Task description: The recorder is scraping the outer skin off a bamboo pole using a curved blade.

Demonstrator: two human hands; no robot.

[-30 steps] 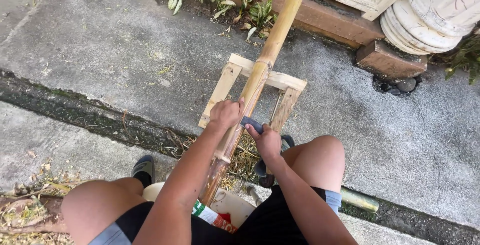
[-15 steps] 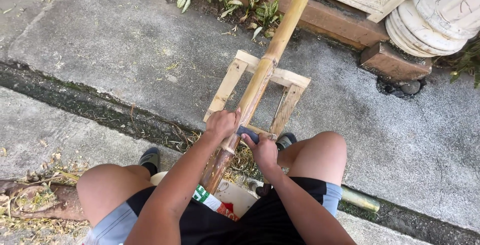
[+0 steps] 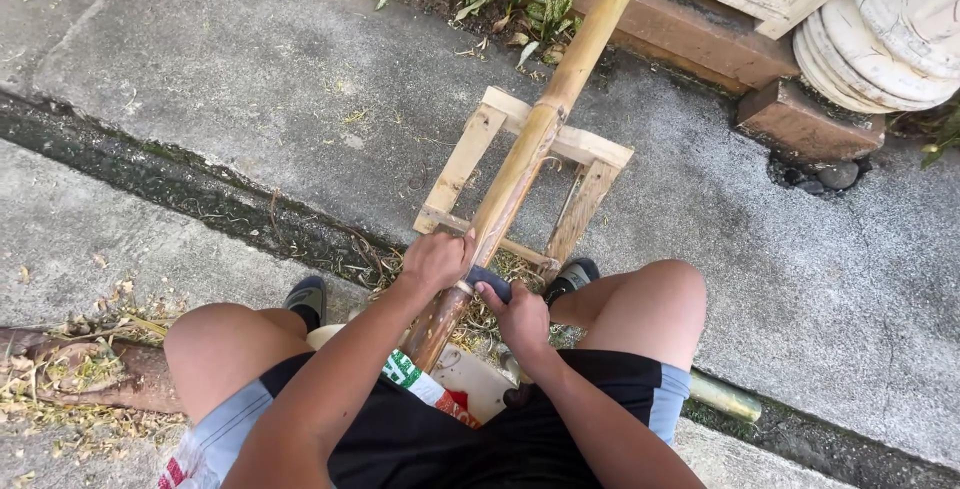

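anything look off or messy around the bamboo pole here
Nothing is damaged. Shavings litter the ground under the bamboo pole, which lies slanted across the wooden frame. Both hands, left hand and right hand, grip a dark-handled tool across it.

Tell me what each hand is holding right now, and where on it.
Both hands grip a scraping tool across the bamboo pole: left hand on its left end, right hand on its dark handle.

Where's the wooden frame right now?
In the head view the wooden frame lies on the concrete just ahead of the person's knees, under the bamboo pole that crosses it, with the left hand at its near end.
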